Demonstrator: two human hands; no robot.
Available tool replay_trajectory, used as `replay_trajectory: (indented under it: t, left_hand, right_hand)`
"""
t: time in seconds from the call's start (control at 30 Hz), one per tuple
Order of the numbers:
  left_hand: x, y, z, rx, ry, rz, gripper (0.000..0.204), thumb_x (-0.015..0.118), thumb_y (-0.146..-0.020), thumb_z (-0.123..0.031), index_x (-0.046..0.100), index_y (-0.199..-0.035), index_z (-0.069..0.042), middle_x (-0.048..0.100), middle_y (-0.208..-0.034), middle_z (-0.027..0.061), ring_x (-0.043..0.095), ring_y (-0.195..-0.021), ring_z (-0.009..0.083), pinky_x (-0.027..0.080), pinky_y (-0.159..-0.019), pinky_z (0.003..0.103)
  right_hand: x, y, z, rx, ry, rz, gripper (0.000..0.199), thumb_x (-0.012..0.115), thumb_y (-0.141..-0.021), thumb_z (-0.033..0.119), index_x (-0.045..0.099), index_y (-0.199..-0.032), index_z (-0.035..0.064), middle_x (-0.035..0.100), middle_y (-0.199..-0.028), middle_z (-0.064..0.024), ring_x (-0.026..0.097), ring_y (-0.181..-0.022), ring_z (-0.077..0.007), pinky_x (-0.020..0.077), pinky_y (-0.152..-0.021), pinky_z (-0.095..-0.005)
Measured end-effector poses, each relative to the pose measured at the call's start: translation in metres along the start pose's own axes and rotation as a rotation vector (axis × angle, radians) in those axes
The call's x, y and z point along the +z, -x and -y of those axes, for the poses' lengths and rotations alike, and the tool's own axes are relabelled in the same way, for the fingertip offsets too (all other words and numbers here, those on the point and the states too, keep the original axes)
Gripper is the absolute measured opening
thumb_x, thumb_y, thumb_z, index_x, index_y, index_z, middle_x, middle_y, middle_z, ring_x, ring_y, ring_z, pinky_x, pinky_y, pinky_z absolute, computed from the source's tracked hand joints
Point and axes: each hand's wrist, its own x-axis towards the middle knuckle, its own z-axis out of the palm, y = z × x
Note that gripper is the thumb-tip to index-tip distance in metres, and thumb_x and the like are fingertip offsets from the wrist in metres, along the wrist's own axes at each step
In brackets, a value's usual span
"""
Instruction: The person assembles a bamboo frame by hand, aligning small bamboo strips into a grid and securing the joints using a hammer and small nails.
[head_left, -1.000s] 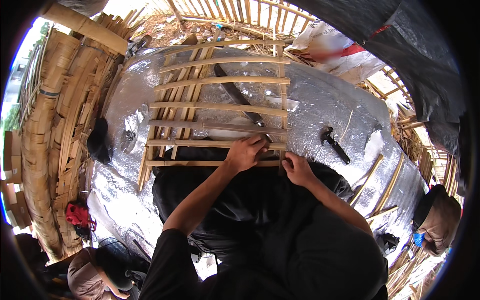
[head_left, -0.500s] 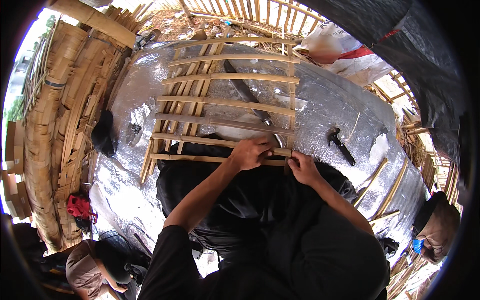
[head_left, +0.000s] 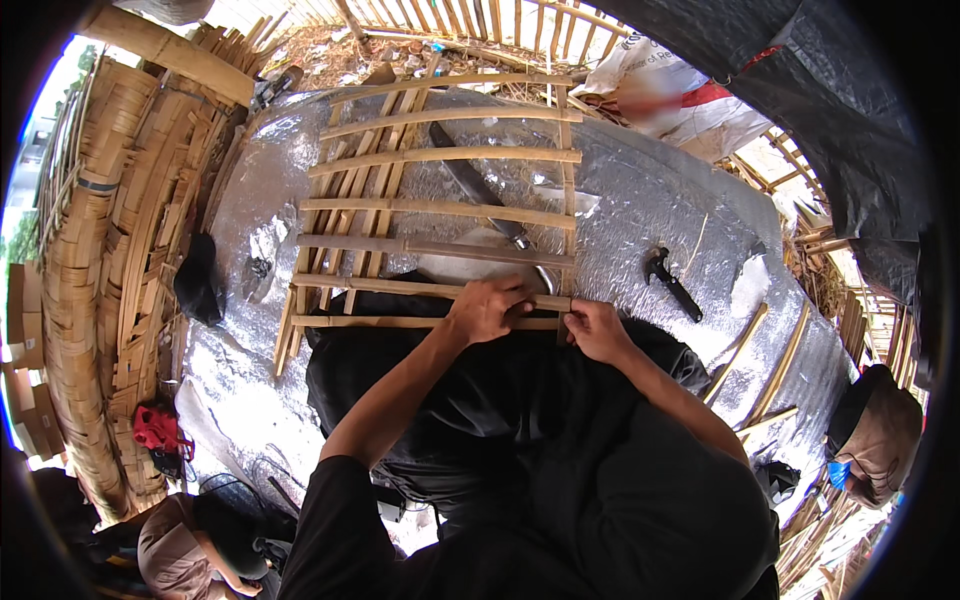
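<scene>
A bamboo slat frame (head_left: 440, 209), with several crosswise slats over lengthwise strips, rests partly across my black-clothed lap. My left hand (head_left: 489, 311) is closed over its two nearest crosswise slats, the fingers curled toward the right. Close by, my right hand (head_left: 596, 331) pinches the near right corner, where a lengthwise strip meets the slats; the exact spot under the fingertips is hidden. Beneath the slats lies a long dark knife (head_left: 470, 172), with its silvery end pointing toward my hands. A black hammer (head_left: 673, 285) lies to the right of the frame.
Silvery sheeting (head_left: 660, 200) covers the ground. Loose bamboo strips (head_left: 783, 360) lie at the right, near a person wearing a cap (head_left: 875, 435). Another person (head_left: 185, 548) sits at the lower left. A black cap (head_left: 203, 280) lies beside the woven bamboo wall (head_left: 100, 270).
The whole view has shifted a little, so the frame, knife and hammer appear further left. My right fingers look more tightly curled at the corner. The left hand keeps its hold.
</scene>
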Motion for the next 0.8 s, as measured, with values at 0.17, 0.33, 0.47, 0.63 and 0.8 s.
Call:
replay_trajectory:
  t: [0.17,0.33,0.47,0.63,0.8]
  left_hand:
    - [-0.004,0.000,-0.002,0.016,0.008,-0.003,0.024,0.072,-0.083,-0.013,0.071,-0.107,-0.011,0.064,-0.101,0.0080,0.066,-0.088,0.0341,0.055,-0.070,0.044]
    - [-0.003,-0.002,-0.004,0.024,0.008,-0.015,0.018,0.071,-0.082,-0.011,0.070,-0.101,-0.011,0.063,-0.095,0.0068,0.066,-0.085,0.0329,0.054,-0.068,0.044]
    - [-0.005,-0.001,-0.008,0.011,0.008,-0.033,0.013,0.070,-0.084,-0.011,0.069,-0.097,-0.011,0.062,-0.092,0.0060,0.066,-0.083,0.0321,0.053,-0.066,0.044]
    - [-0.009,-0.003,-0.013,0.008,0.029,-0.069,0.011,0.069,-0.086,-0.011,0.068,-0.097,-0.010,0.062,-0.091,0.0065,0.066,-0.081,0.0321,0.052,-0.065,0.043]
    - [-0.019,-0.002,-0.023,-0.002,0.038,-0.092,0.013,0.070,-0.086,-0.012,0.068,-0.098,-0.009,0.062,-0.091,0.0069,0.065,-0.081,0.0322,0.052,-0.067,0.043]
  right_hand:
    - [0.002,-0.006,0.001,0.084,-0.073,-0.027,0.029,0.062,-0.100,0.020,0.065,-0.086,-0.0061,0.067,-0.064,-0.0119,0.070,-0.057,-0.0167,0.0546,-0.053,-0.0312]
    - [0.005,-0.009,-0.005,0.086,-0.079,-0.045,0.035,0.058,-0.103,0.023,0.065,-0.085,-0.0067,0.065,-0.062,-0.0092,0.068,-0.053,-0.0152,0.0531,-0.047,-0.0285]
    - [0.003,-0.008,0.006,0.119,-0.148,-0.049,0.035,0.058,-0.103,0.021,0.066,-0.085,-0.0079,0.066,-0.063,-0.0107,0.069,-0.053,-0.0164,0.0532,-0.047,-0.0294]
    - [-0.001,-0.008,0.002,0.172,-0.334,-0.050,0.033,0.061,-0.101,0.020,0.068,-0.089,-0.0091,0.064,-0.063,-0.0085,0.066,-0.052,-0.0151,0.0508,-0.045,-0.0279]
    - [0.001,-0.003,0.008,0.173,-0.476,-0.080,0.032,0.062,-0.100,0.020,0.069,-0.089,-0.0096,0.062,-0.063,-0.0075,0.062,-0.048,-0.0136,0.0465,-0.043,-0.0263]
